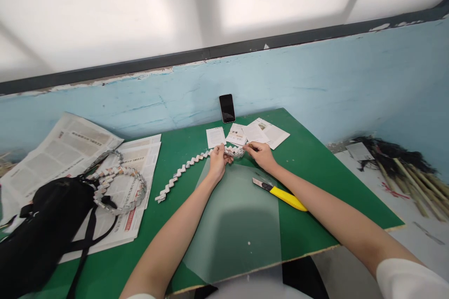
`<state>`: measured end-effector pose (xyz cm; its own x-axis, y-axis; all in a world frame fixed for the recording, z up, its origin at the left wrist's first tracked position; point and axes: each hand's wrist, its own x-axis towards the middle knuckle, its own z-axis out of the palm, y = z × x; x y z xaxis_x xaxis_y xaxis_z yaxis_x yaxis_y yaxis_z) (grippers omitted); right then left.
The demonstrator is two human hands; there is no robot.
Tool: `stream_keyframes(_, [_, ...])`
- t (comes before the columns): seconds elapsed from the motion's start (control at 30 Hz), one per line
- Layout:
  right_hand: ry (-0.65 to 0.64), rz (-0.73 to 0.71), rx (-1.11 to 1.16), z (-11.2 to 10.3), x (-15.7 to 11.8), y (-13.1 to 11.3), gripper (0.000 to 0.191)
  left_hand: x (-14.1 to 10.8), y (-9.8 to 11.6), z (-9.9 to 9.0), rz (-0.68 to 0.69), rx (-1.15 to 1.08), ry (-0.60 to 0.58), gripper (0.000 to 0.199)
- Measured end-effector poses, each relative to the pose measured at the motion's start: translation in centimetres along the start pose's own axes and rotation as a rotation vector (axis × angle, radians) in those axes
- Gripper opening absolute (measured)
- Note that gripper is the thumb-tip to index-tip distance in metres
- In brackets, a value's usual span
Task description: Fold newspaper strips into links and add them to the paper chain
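Note:
A zigzag chain of folded newspaper runs across the green table from lower left up to my hands. My left hand is closed on it, thumb on top, near its right end. At that curled end, my right hand pinches with thumb and fingertips; whether a separate paper strip is between them is too small to tell. Beneath my wrists lies a clear plastic sheet. A yellow utility knife, blade out, rests by my right forearm. Several printed paper pieces lie just beyond my hands.
A phone leans against the blue wall. On the left, newspapers lie under coiled paper chains and a black bag. Bamboo sticks are piled on the floor at right, past the table edge.

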<state>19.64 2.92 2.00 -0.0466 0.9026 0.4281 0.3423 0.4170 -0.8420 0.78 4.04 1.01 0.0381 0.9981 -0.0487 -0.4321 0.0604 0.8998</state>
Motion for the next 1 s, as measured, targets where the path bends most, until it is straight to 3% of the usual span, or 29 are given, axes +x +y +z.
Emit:
stream_keyframes(0.3, [0.016, -0.012, -0.007, 0.1, 0.1, 0.5, 0.042, 0.0, 0.4, -0.1, -0.028, -0.004, -0.062, 0.048])
stream_keyframes(0.47, [0.009, -0.073, -0.003, 0.1, -0.1, 0.1, 0.034, -0.6, 0.8, 0.2, -0.031, 0.071, -0.16, 0.045])
stream_keyframes(0.63, [-0.1, -0.156, -0.023, 0.1, -0.4, -1.0, 0.024, -1.1, 0.8, 0.3, -0.017, 0.094, -0.24, 0.044])
stream_keyframes(0.8, [-0.253, -0.251, -0.036, 0.0, -0.5, -1.4, 0.029, -1.0, 0.7, 0.5, -0.033, 0.063, -0.214, 0.048])
stream_keyframes(1.0, [-0.27, -0.365, -0.068, 0.0, -0.8, -1.0, 0.025, -1.0, 0.6, 0.4, -0.068, 0.067, -0.219, 0.04])
